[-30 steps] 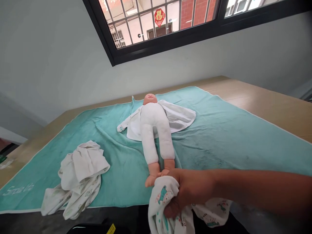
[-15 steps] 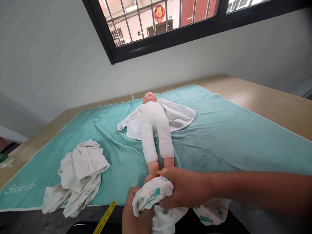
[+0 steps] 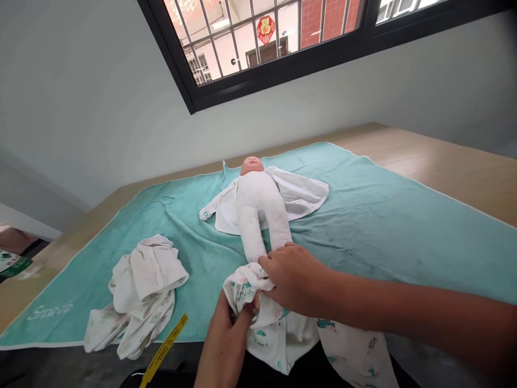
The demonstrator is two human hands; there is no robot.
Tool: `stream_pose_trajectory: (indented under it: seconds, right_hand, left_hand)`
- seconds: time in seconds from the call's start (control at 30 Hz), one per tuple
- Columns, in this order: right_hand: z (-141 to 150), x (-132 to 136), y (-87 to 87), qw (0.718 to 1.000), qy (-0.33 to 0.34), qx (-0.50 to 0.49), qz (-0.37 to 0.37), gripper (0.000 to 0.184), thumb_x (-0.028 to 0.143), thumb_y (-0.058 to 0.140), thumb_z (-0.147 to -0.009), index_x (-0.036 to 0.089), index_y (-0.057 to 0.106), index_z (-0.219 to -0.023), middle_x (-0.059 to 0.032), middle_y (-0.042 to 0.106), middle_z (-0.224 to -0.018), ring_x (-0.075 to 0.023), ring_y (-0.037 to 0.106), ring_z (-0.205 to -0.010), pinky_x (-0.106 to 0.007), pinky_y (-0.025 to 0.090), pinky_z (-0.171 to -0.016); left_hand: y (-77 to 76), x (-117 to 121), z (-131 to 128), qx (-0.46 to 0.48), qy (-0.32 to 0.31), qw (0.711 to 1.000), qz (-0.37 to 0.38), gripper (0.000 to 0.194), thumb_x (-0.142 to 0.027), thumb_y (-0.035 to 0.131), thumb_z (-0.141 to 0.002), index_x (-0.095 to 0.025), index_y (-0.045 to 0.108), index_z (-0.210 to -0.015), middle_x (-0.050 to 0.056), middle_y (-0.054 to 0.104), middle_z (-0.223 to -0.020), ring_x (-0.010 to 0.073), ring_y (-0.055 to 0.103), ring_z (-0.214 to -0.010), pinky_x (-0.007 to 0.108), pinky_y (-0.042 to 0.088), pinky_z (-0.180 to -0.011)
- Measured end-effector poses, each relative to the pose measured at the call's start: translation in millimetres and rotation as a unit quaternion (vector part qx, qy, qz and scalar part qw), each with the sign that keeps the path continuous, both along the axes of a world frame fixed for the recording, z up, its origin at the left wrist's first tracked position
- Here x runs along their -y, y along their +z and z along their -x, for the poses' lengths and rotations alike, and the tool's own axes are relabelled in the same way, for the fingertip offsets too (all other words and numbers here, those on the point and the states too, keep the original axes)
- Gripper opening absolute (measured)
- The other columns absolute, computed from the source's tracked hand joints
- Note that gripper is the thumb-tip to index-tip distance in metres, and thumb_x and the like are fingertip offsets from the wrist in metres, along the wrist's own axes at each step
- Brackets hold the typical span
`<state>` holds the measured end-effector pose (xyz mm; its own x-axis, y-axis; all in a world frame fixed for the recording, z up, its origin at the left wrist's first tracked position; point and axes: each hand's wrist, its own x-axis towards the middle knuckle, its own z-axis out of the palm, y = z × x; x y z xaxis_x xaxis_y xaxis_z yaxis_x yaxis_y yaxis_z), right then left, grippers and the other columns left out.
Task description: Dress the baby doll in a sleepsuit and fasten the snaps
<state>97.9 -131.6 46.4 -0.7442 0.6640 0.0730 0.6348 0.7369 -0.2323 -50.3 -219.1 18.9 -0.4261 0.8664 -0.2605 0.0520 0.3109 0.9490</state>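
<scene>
A baby doll (image 3: 262, 202) with a white cloth body lies on its back, its feet toward me. White baby trousers or a similar printed garment (image 3: 278, 339) hang from the doll's lower legs over the near edge. My left hand (image 3: 232, 328) is closed on a bunched leg of that garment around one of the doll's feet. My right hand (image 3: 297, 277) grips the same bunched cloth from the other side, near the doll's ankles. The feet are hidden by cloth and fingers. Beneath the doll's upper body a white baby shirt (image 3: 302, 191) is spread open.
A teal towel (image 3: 375, 226) covers much of the wooden table (image 3: 428, 156). Crumpled white baby clothes (image 3: 149, 275) lie at the left. A yellow strip (image 3: 165, 350) sticks up near the front edge. A bottle with a green label (image 3: 14, 264) and part of a person are at far left.
The bunched printed cloth has moved up over the doll's feet toward the shins. My right hand has shifted up the legs, and more of the garment now hangs below.
</scene>
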Motion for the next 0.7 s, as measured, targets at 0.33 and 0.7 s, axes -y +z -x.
stream_pose_trajectory:
  seconds: [0.33, 0.7]
  right_hand:
    - [-15, -17, 18.3, 0.960, 0.026, -0.140, 0.242, 0.030, 0.040, 0.065, -0.074, 0.020, 0.062, -0.097, -0.0043, 0.068, -0.091, -0.0203, 0.062, -0.081, -0.027, 0.043, -0.068]
    - [-14, -23, 23.2, 0.898, 0.039, -0.303, 0.316, 0.043, 0.029, 0.067, -0.073, 0.022, 0.060, -0.115, -0.0024, 0.068, -0.104, -0.0205, 0.061, -0.095, -0.030, 0.046, -0.079]
  left_hand:
    - [-13.3, 14, -6, 0.141, 0.091, 0.985, -0.041, 0.059, -0.033, 0.078, -0.066, -0.020, 0.062, -0.121, 0.011, 0.068, -0.117, 0.0311, 0.057, -0.117, 0.035, 0.049, -0.093]
    - [2.3, -12, 13, 0.245, 0.027, 0.958, -0.150, 0.059, -0.027, 0.081, -0.057, -0.021, 0.068, -0.114, 0.008, 0.075, -0.094, 0.0336, 0.068, -0.095, 0.039, 0.056, -0.083]
